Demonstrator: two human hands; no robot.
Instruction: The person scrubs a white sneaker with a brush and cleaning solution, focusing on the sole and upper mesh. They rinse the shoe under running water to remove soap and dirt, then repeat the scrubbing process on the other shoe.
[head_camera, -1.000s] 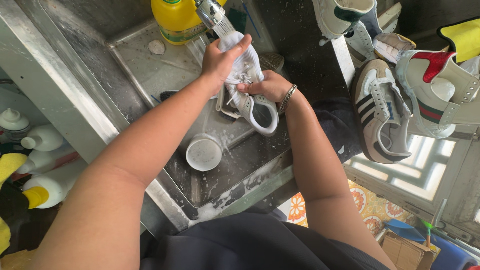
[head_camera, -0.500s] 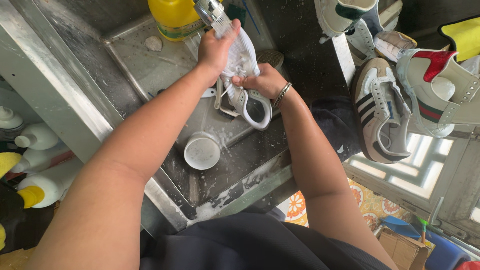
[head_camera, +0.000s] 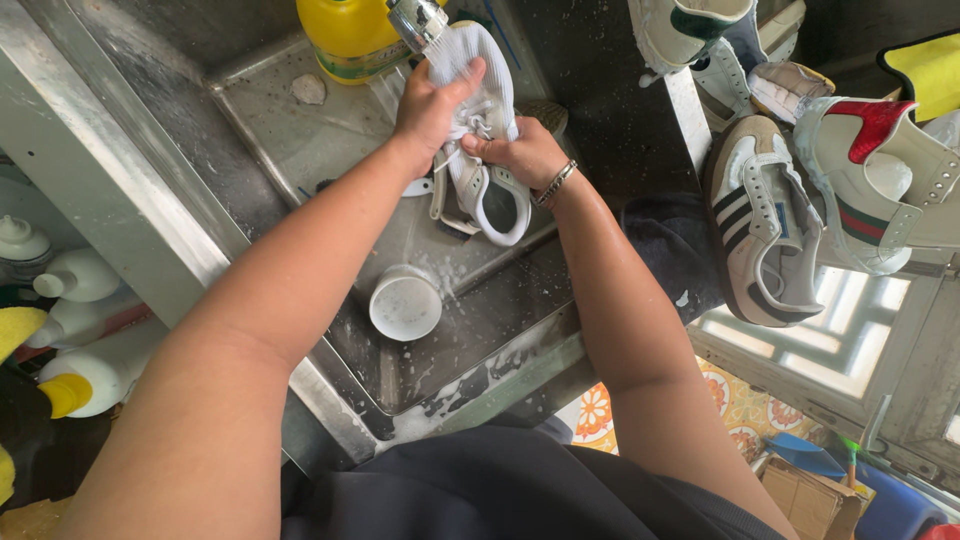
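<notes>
The white shoe has gone up a little closer to the tap since a moment ago, and its open heel end now hangs lower and narrower. It is held over the metal sink, with its toe right under the tap and its heel end pointing down. The left hand is wrapped around the toe part, fingers curled tight on it. The right hand grips the middle of the shoe by the laces, fingers closed on it too. A bracelet sits on that wrist.

Below the shoe, a round white cup stands in the soapy sink. A yellow bottle stands behind the tap. On the right, well apart from the hands, lie a tan shoe with dark stripes and a white shoe with a red heel patch. White bottles stand on the far left.
</notes>
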